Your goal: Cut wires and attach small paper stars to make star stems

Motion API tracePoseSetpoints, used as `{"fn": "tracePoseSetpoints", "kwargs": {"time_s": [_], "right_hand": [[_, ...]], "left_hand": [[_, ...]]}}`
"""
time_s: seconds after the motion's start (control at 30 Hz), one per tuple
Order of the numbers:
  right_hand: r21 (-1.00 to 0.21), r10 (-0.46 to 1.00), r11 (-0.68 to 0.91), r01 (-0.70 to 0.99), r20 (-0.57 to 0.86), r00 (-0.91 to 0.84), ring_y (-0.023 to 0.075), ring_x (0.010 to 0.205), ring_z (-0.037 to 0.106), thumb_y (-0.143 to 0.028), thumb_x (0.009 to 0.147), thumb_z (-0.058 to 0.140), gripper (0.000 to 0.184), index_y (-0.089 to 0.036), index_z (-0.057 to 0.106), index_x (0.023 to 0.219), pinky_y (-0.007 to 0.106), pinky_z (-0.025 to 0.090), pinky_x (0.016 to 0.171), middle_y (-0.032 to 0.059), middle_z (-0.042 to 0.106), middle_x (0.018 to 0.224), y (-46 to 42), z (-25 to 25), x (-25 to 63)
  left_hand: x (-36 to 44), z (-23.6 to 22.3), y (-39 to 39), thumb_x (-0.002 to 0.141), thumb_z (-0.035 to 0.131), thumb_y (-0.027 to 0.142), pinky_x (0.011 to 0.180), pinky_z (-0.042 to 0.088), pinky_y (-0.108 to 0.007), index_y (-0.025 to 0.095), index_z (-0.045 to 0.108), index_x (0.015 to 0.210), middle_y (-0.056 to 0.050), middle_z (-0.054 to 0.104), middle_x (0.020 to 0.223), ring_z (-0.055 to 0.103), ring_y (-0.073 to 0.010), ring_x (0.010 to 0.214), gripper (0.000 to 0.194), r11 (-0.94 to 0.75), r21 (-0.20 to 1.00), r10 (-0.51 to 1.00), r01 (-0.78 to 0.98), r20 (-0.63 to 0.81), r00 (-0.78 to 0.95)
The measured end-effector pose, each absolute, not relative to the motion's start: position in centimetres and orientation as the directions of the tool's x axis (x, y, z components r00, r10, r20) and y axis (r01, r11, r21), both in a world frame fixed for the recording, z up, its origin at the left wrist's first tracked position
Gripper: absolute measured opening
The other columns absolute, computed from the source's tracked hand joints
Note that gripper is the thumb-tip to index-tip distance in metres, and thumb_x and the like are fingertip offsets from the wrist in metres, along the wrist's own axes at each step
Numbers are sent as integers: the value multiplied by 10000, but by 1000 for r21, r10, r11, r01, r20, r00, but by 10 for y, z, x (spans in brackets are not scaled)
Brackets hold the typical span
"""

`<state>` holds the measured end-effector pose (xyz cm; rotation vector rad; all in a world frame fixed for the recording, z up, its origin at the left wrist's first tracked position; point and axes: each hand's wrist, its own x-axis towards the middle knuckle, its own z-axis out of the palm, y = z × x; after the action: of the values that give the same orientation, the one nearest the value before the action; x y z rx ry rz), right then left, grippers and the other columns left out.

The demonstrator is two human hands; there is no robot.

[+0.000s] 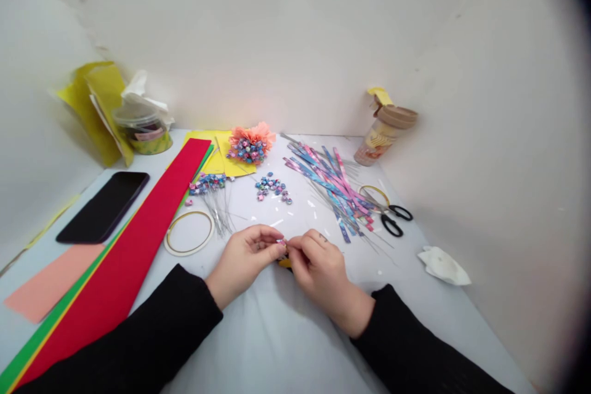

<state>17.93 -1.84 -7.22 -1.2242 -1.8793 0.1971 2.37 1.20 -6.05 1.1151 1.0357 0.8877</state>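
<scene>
Closely pinched: left hand and right hand together on a tiny paper piece

Fingertips of both hands around it, the piece centred between them, a yellow scrap just beneath. Best kept to a light, steady pinch, wrists low, paper uncrushed. Just beyond, to the left, a gold-edged ring; farther off, loose paper stars, wire stems, patterned paper strips and black-handled scissors.
</scene>
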Motion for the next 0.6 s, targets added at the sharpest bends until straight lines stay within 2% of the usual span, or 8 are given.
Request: {"fn": "tracePoseSetpoints", "kwargs": {"time_s": [0.17, 0.33, 0.5, 0.6], "right_hand": [[-586, 820, 502, 636, 556, -134, 146, 647, 562, -84, 823, 485, 160, -189, 604, 798, 256, 450, 596, 17, 581, 690, -17, -72, 177], [-649, 855, 454, 611, 511, -93, 170, 745, 569, -111, 806, 516, 177, -182, 577, 957, 286, 474, 648, 51, 586, 837, -17, -69, 177], [-659, 860, 433, 615, 506, -63, 154, 688, 534, -82, 805, 495, 118, -180, 545, 763, 271, 429, 620, 21, 533, 722, -17, -66, 176], [-670, 863, 426, 608, 503, -51, 137, 644, 518, -81, 810, 498, 125, -177, 550, 749, 252, 403, 585, 10, 519, 690, -17, -65, 175]], "left_hand": [[23, -61, 14, 616, 774, 209, 662, 518, -228, 160, 602, 798, 22, 666, 677, 636, -114, 668, 256, 271, 959, 930, -81, -239, 281], [21, -60, 15, 610, 784, 190, 651, 509, -197, 159, 606, 795, 29, 671, 684, 631, -97, 674, 259, 260, 952, 945, -161, -216, 247], [20, -61, 14, 601, 802, 202, 665, 515, -208, 150, 645, 818, 4, 694, 736, 638, -112, 721, 273, 272, 934, 945, -230, -214, 249], [19, -63, 15, 618, 799, 240, 688, 517, -226, 142, 674, 855, -23, 716, 772, 647, -125, 738, 285, 313, 920, 924, -237, -236, 301]]}}
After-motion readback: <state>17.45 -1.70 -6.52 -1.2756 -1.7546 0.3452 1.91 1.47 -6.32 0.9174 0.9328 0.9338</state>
